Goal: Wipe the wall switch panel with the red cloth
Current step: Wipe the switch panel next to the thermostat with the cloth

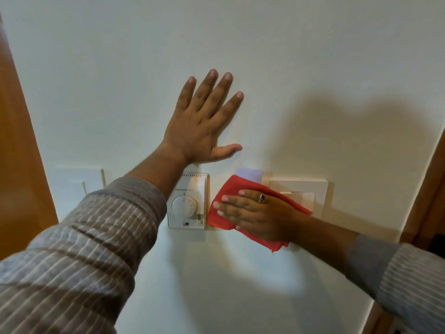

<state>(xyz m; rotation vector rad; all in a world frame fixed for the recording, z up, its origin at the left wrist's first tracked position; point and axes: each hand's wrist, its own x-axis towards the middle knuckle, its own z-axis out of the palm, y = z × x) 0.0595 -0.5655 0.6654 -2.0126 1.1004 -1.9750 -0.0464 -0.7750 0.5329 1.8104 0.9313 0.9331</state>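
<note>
The cream wall switch panel [310, 196] is mounted on the white wall, right of centre. A red cloth [231, 189] lies flat against the wall over the panel's left part. My right hand [255, 213], with a ring on one finger, presses flat on the cloth, fingers pointing left. The cloth's left edge nearly reaches a thermostat. My left hand [204, 124] rests flat on the bare wall above, fingers spread, holding nothing.
A white dial thermostat [187, 203] sits just left of the cloth. Another pale plate [77, 186] is further left, partly behind my left sleeve. Wooden door frames border the wall at the left [21, 165] and right [431, 189] edges.
</note>
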